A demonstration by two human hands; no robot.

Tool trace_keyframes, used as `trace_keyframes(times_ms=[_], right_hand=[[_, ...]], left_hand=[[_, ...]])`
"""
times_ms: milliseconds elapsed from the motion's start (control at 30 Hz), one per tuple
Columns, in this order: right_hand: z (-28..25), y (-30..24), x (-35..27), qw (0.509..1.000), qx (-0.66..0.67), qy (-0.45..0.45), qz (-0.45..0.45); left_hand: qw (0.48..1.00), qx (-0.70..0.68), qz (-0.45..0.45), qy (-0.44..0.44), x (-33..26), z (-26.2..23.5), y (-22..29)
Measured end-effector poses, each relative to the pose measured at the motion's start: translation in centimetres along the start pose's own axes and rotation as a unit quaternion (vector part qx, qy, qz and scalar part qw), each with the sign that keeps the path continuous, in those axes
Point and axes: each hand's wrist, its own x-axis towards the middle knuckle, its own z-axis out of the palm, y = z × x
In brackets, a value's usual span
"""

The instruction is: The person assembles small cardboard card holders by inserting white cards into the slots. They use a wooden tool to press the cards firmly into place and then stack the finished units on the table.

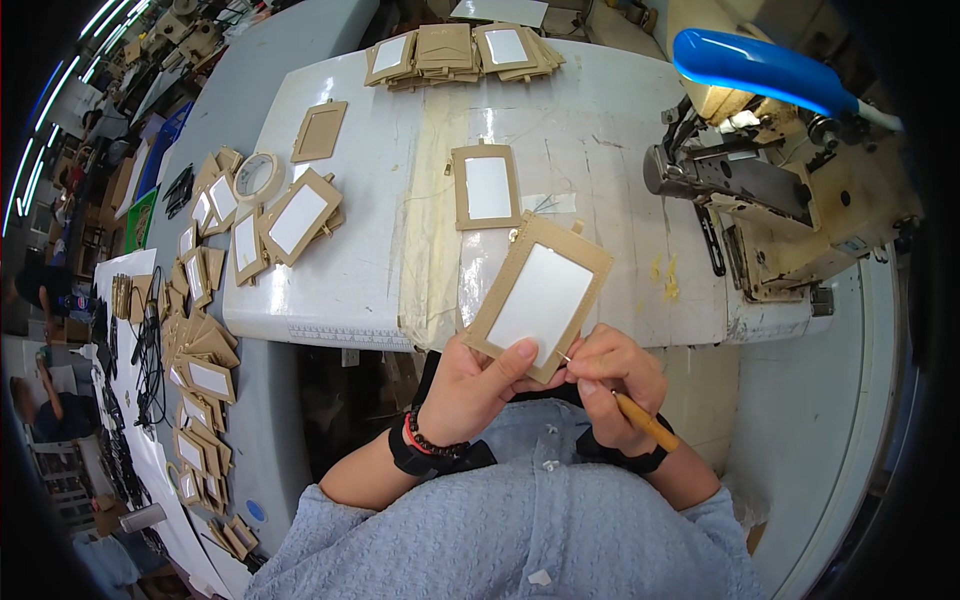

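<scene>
Tilted above the table's near edge is a beige card holder (541, 292) with a white window and stitched border. My left hand (468, 388) is closed on its lower left corner, thumb flat over the window. In my right hand (618, 388) is an awl (647, 421) with a wooden handle. A thin metal tip shows between the fingers, at the holder's lower right edge; whether it pierces the edge I cannot tell. Just beyond, a similar card holder (487, 186) with a small metal clasp lies flat on the white table (370, 230).
Stacked card holders (446, 50) stand at the table's far edge. More holders (298, 218) and a roll of tape (257, 177) are at the left, with several piles on the grey side table (268, 430). A sewing machine (780, 200) with a blue-covered part (765, 70) stands right.
</scene>
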Motion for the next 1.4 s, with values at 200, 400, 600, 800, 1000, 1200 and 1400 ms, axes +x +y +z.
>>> trace_keyframes(times_ms=[200, 400, 600, 800, 1000, 1200, 1400], right_hand=[[-0.04, 0.01, -0.05, 1.0, -0.004, -0.001, -0.002], [0.17, -0.12, -0.24, 1.0, -0.012, 0.008, 0.013], [-0.02, -0.44, -0.49, 0.996, -0.021, -0.021, 0.084], [0.35, -0.69, -0.46, 0.979, 0.146, 0.041, 0.138], [-0.29, -0.43, -0.46, 0.993, 0.106, 0.003, 0.054], [-0.42, -0.26, -0.22, 0.998, 0.058, -0.011, 0.01], [-0.45, -0.14, -0.23, 0.999, 0.053, -0.013, 0.002]], left_hand=[[1.0, -0.001, 0.002, -0.005, -0.06, -0.06, -0.01], [0.999, 0.039, 0.014, 0.0, -0.19, -0.09, -0.06], [0.978, 0.198, 0.067, -0.029, -0.67, -0.21, 0.04], [0.999, 0.044, -0.007, -0.017, -0.18, -0.61, -0.01], [0.999, -0.016, -0.031, -0.017, -0.09, -0.28, 0.12], [0.999, -0.019, -0.028, -0.028, -0.16, -0.17, 0.2], [0.999, -0.018, -0.028, -0.027, -0.21, -0.05, 0.33]])
